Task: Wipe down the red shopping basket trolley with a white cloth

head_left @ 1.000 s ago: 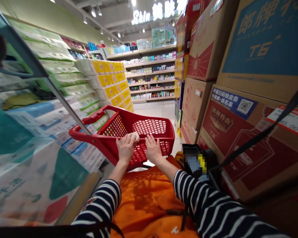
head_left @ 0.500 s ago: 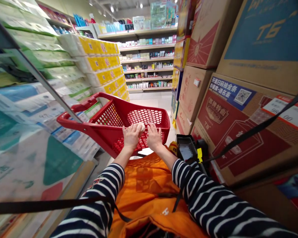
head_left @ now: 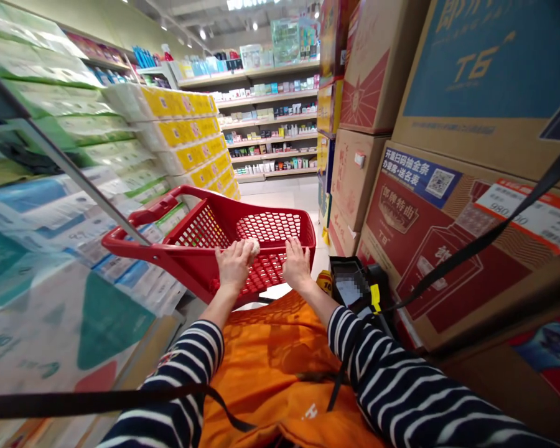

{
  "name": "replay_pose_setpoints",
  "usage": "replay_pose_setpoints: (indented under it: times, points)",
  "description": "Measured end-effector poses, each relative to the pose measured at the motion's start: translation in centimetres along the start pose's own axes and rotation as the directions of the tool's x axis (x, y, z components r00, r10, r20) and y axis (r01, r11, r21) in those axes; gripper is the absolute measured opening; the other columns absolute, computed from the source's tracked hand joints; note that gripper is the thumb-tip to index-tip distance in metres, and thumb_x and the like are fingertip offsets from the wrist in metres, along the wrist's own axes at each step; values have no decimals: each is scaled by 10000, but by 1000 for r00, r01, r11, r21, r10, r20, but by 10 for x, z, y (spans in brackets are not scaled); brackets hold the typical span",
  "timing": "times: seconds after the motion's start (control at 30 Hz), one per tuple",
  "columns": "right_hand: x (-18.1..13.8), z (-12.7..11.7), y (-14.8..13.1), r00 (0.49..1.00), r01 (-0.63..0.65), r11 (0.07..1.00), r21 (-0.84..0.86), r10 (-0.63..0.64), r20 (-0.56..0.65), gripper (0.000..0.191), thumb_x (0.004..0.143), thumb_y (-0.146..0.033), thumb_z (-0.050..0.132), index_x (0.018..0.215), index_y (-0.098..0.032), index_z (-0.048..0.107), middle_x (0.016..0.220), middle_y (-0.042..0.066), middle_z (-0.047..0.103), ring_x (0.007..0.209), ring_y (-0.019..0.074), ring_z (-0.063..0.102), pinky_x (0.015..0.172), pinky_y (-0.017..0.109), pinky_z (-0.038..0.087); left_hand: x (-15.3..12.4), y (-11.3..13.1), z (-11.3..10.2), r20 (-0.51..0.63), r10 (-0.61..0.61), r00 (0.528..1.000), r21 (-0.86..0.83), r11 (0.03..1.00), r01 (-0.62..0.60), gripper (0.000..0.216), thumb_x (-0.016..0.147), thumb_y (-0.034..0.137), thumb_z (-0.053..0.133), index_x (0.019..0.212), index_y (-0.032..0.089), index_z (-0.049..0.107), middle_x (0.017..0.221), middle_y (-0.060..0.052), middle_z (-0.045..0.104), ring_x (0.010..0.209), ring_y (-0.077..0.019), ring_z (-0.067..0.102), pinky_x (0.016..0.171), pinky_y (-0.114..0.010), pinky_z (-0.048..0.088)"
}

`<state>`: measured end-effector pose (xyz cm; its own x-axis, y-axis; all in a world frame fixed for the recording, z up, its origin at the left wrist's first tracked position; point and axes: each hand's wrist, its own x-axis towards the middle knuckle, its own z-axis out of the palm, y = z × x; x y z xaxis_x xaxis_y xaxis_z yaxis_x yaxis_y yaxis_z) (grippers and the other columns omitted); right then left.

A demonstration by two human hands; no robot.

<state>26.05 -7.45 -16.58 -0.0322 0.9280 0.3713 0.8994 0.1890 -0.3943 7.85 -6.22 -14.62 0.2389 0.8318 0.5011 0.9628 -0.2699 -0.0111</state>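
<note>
A red plastic shopping cart (head_left: 200,261) with a mesh basket stands side-on in front of me. My left hand (head_left: 233,267) lies over its near rim, closed on a small white crumpled wad (head_left: 253,246) that looks like tissue or cloth. Farther along the same rim, my right hand (head_left: 297,266) grips the edge close to the basket's front corner, fingers hooked over the top. Through the mesh, no goods show in the basket. An orange garment (head_left: 266,348) covers my front below the hands.
Stacked tissue packs (head_left: 182,130) rise on the left, beside a blurred slanting metal bar (head_left: 88,168). Cardboard cartons (head_left: 420,230) tower close on the right, with a black device (head_left: 350,283) below them. Stocked shelves (head_left: 270,115) stand at the back, beyond a pale floor.
My hands have spread apart along the cart rim: the left one slid left with the white wad, the right one moved toward the front corner. The view has turned slightly right.
</note>
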Motion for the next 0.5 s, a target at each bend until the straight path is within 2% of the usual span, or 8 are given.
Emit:
replay_pose_setpoints:
  times: [0.17,0.27,0.37,0.5]
  points:
    - [0,-2,8,999,-15,1000,-8,14,-47,618,765,-109,370,1378,-87,299,1457,131,252,1353,218,154,1078,471,118,12,61,20,56,138,989,-53,989,-136,423,879,217,329,1280,290,442,1355,-72,459,1246,-254,393,1064,-595,88]
    - [2,-3,15,998,-22,1000,-9,21,-63,582,786,-104,337,1368,-96,327,1453,121,266,1346,209,182,1079,459,128,19,83,26,79,213,974,-75,975,-207,438,880,224,325,1304,285,412,1371,-70,439,1269,-247,365,1065,-595,101]
    - [1,-4,17,997,-19,1000,-9,18,-75,597,772,-96,346,1368,-101,328,1452,117,269,1346,207,186,1078,464,131,18,72,23,75,218,973,-56,975,-214,431,886,228,315,1297,311,416,1368,-51,445,1258,-238,384,1066,-592,95]
    - [-3,-2,11,998,-6,1000,-9,5,-58,617,747,-94,373,1362,-69,333,1449,127,271,1347,215,184,1080,467,130,6,25,11,45,134,990,4,991,-134,437,886,210,315,1293,329,421,1357,-47,458,1244,-243,403,1060,-600,74]
